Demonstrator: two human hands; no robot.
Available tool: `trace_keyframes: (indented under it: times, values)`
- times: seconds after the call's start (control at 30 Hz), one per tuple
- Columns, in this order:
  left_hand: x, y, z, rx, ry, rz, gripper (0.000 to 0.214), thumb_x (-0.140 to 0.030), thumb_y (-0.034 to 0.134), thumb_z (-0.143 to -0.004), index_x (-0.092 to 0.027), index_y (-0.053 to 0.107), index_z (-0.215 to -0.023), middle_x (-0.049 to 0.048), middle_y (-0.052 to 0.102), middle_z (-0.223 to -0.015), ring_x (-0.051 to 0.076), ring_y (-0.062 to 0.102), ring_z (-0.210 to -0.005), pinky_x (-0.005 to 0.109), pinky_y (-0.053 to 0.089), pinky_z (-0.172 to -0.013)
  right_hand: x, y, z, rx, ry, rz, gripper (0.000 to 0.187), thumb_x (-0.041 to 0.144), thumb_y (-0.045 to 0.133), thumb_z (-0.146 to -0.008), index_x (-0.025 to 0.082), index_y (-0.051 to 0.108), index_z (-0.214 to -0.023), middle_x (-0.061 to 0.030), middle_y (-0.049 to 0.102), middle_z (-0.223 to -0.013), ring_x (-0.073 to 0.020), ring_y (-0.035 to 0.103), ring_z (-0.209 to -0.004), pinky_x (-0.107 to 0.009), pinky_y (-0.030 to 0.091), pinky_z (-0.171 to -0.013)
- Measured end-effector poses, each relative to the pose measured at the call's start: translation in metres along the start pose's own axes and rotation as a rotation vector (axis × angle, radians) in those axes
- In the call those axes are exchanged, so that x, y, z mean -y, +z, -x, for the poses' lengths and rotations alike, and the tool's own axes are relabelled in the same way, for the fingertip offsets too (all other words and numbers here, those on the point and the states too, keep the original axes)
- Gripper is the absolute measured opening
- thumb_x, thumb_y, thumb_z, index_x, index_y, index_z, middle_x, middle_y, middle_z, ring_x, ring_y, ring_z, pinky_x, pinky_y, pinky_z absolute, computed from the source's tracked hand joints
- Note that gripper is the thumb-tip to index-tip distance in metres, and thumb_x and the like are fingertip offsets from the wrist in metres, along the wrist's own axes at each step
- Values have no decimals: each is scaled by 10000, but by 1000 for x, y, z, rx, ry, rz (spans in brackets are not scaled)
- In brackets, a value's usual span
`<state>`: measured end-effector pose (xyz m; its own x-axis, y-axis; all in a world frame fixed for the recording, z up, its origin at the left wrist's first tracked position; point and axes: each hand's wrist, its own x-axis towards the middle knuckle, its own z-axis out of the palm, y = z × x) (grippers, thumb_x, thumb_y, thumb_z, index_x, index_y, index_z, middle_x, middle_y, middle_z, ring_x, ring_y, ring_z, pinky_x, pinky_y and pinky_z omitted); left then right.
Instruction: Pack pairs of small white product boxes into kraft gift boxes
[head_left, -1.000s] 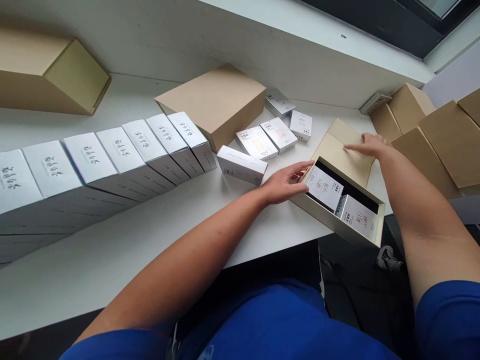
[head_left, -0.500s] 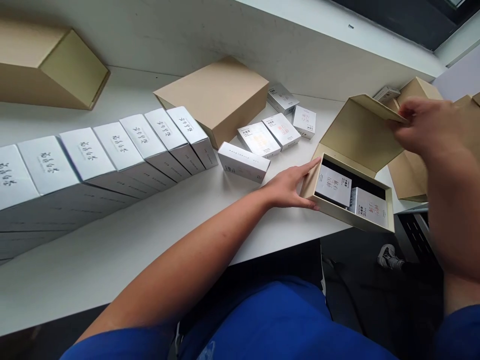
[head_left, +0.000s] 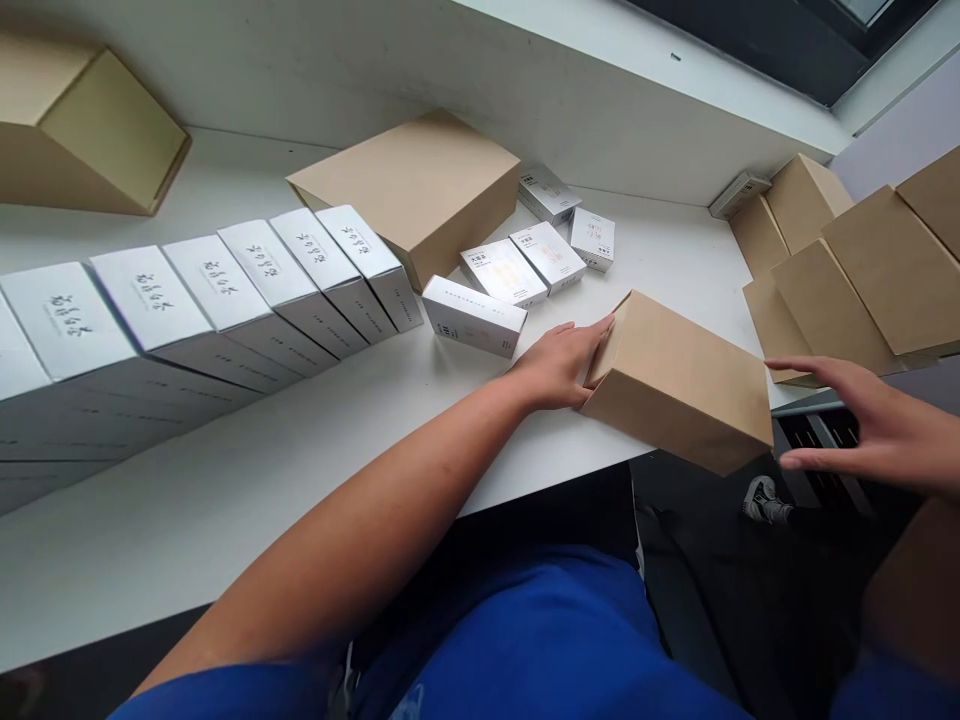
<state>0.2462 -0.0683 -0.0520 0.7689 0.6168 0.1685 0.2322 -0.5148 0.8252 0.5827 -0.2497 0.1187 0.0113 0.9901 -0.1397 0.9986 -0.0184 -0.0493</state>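
A tan gift box [head_left: 682, 370] with its lid down lies at the front edge of the table, its right end jutting past the edge. My left hand [head_left: 559, 365] grips the box's left end, thumb and fingers at its two corners. Off the right end, my right hand [head_left: 862, 420] is open, thumb and fingers spread, with the fingertips close to the box's corner; whether they touch it I cannot tell. Whatever lies inside the box is hidden by the lid. Just left of my left hand lies a small white box [head_left: 474, 318] on its side.
Several small white boxes [head_left: 547, 255] lie behind my left hand, beside another tan box [head_left: 412, 185]. A row of tall white boxes [head_left: 259, 270] stands at left, with a tan box [head_left: 90, 130] behind. Several tan boxes [head_left: 862, 270] are stacked at right. A person's shoe [head_left: 763, 498] shows on the floor.
The gift box's lid has swung down and now covers the two small white boxes inside. My right hand has let go of the lid and moved down to the box's right end.
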Motion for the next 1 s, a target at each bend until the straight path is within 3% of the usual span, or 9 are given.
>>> trace_keyframes:
  times: [0.07,0.13,0.23,0.33,0.47,0.6,0.77,0.87,1.0]
  values:
    - [-1,-1,-1,12,28,8,1141,-357,825,-713,-189,317,-1721,155,530,-1678,437,451,-1576,641,179,-1387,-21,9,-17,154,-3,-39,1351,874,866,-541,494,264,-1690,-93,418,-1750,-450,443,-1605,-630,462,-1310]
    - [0,-2,-1,23,30,17,1117,-351,799,-726,-203,319,-1723,138,519,-1693,427,446,-1584,641,169,-1391,-31,21,-29,233,27,-55,1562,866,875,-530,398,11,-1744,-145,162,-1842,-465,203,-1707,-652,306,-1383]
    - [4,-4,0,52,8,36,1126,-364,786,-725,-213,308,-1734,126,470,-1731,439,393,-1615,674,139,-1387,-30,39,-39,272,25,-84,1652,854,868,-553,332,-178,-1721,-174,-27,-1853,-487,37,-1725,-673,214,-1398]
    - [11,-7,2,25,4,123,1022,-319,748,-733,-316,405,-1696,71,499,-1715,447,391,-1610,720,207,-1349,-22,50,-47,233,-97,-65,1560,733,887,-615,395,-179,-1704,-160,27,-1840,-532,102,-1704,-717,231,-1379]
    - [14,-11,3,-3,17,262,880,-233,646,-750,-363,538,-1613,45,611,-1606,414,495,-1531,678,330,-1303,-20,53,-58,180,-221,25,1497,548,879,-624,463,-167,-1692,-122,212,-1759,-548,252,-1646,-752,219,-1377]
    - [10,-10,4,-12,4,205,917,-266,690,-742,-351,505,-1637,73,634,-1569,437,488,-1512,703,320,-1290,-18,52,-59,164,-229,-17,1441,556,851,-639,517,-137,-1686,-76,216,-1740,-491,254,-1655,-729,278,-1374]
    - [8,-8,5,-16,32,127,905,-291,682,-769,-290,478,-1650,108,646,-1545,410,505,-1489,660,329,-1292,-13,52,-54,110,-199,-74,1353,578,848,-639,573,-27,-1670,-41,286,-1698,-508,281,-1623,-765,338,-1330]
    - [11,-9,5,-7,38,124,880,-312,673,-793,-257,469,-1648,137,640,-1542,398,533,-1459,632,379,-1261,-9,54,-52,57,-201,-101,1299,589,851,-646,567,47,-1666,-46,300,-1695,-514,334,-1586,-733,363,-1332]
    - [12,-18,3,67,21,137,917,-405,726,-814,-256,428,-1669,155,636,-1543,427,493,-1498,663,329,-1280,-6,58,-50,-8,-187,-129,1249,629,851,-651,551,123,-1662,-55,344,-1683,-503,415,-1528,-708,389,-1321]
